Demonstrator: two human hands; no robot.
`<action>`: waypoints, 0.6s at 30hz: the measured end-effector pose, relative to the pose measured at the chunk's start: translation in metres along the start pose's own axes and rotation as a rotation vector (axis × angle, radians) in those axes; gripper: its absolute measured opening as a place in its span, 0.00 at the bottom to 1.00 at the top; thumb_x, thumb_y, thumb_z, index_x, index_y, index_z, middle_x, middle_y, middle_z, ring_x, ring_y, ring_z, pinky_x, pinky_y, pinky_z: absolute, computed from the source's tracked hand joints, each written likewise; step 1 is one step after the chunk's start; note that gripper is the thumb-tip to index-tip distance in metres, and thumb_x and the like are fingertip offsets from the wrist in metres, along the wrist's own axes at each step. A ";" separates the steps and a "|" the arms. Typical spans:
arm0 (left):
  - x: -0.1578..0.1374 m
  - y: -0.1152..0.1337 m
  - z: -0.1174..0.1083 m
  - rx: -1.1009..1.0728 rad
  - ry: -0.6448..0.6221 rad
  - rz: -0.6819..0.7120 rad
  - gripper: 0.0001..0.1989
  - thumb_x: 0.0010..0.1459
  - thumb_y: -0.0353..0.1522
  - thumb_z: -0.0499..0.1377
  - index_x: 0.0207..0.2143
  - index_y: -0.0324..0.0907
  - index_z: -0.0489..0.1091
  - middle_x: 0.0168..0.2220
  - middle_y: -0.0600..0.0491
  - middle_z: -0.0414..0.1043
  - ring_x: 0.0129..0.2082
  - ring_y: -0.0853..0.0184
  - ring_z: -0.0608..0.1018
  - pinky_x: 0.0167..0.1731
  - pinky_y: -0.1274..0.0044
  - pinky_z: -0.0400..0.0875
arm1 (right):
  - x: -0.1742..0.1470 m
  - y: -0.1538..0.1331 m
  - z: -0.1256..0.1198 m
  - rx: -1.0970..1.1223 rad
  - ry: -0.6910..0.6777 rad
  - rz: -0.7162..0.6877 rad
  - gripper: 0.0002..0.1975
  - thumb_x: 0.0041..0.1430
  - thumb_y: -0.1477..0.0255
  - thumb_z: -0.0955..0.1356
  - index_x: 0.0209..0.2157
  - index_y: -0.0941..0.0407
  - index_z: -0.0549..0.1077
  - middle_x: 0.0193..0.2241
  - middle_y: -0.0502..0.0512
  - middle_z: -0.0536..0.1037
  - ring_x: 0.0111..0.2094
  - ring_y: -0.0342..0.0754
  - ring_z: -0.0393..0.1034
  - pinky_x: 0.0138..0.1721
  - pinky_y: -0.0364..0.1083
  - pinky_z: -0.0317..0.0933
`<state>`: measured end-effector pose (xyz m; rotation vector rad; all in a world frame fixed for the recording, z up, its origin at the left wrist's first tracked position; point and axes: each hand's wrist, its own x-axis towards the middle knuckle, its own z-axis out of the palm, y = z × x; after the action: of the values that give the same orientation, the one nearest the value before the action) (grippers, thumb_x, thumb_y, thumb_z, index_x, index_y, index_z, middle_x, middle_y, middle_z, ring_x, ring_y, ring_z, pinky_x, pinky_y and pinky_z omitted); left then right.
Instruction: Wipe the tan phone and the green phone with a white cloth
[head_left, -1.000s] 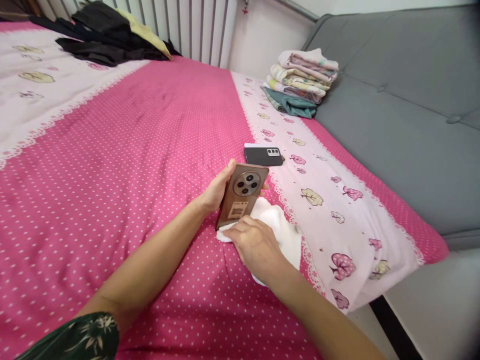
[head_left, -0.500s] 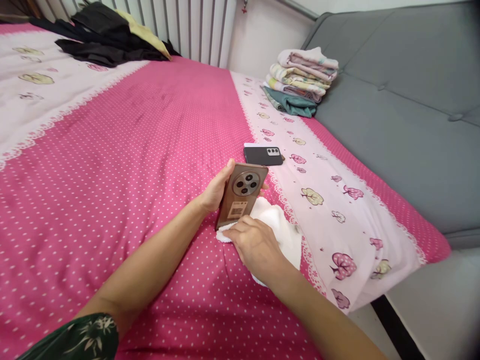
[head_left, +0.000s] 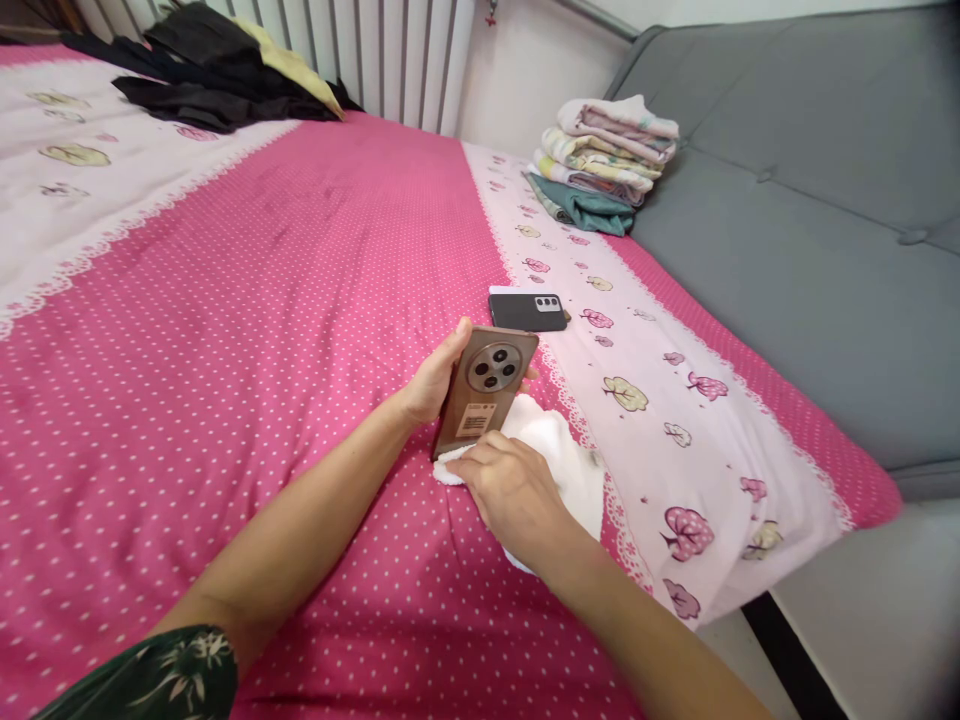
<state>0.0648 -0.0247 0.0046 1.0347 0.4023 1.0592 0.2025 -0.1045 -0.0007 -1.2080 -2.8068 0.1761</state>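
My left hand (head_left: 436, 382) grips a brown smartphone (head_left: 459, 395) by its sides, thumb on the left edge and fingertips showing past the right. The phone is tilted up, its back with a round camera ring and a pale label towards me. A white cloth (head_left: 559, 450) is pinched in my right hand (head_left: 514, 485), which presses a fold of it against the phone's lower end. The rest of the cloth lies on the bed under and beside that hand. Just beyond the held phone, a dark smartphone (head_left: 517, 311) rests camera side up.
The pink dotted bedsheet (head_left: 300, 300) spreads under everything. Folded clothes (head_left: 607, 160) are stacked by the grey padded headboard (head_left: 787, 200). Dark garments (head_left: 217, 75) lie at the far left, before a white radiator (head_left: 382, 60).
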 end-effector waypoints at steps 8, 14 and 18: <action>-0.001 0.000 0.000 -0.001 0.000 -0.004 0.44 0.50 0.64 0.51 0.46 0.34 0.75 0.40 0.39 0.79 0.36 0.59 0.81 0.38 0.70 0.72 | 0.002 -0.001 -0.002 0.005 -0.026 0.014 0.10 0.63 0.77 0.67 0.41 0.53 0.79 0.35 0.52 0.81 0.39 0.49 0.68 0.38 0.47 0.59; -0.001 0.000 0.000 -0.010 0.004 0.000 0.43 0.50 0.64 0.52 0.45 0.34 0.75 0.40 0.39 0.79 0.35 0.60 0.80 0.37 0.71 0.72 | 0.001 -0.001 -0.003 0.000 -0.041 0.017 0.11 0.63 0.78 0.66 0.41 0.52 0.79 0.36 0.52 0.81 0.40 0.49 0.68 0.38 0.47 0.59; 0.000 0.000 0.001 -0.005 0.002 0.006 0.42 0.50 0.64 0.51 0.43 0.34 0.75 0.39 0.40 0.79 0.33 0.61 0.80 0.37 0.71 0.73 | 0.001 -0.002 -0.003 0.003 -0.047 0.017 0.11 0.64 0.77 0.66 0.42 0.53 0.79 0.36 0.52 0.81 0.40 0.49 0.68 0.38 0.48 0.59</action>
<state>0.0653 -0.0250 0.0049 1.0314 0.3977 1.0663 0.2007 -0.1043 0.0024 -1.2438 -2.8357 0.2129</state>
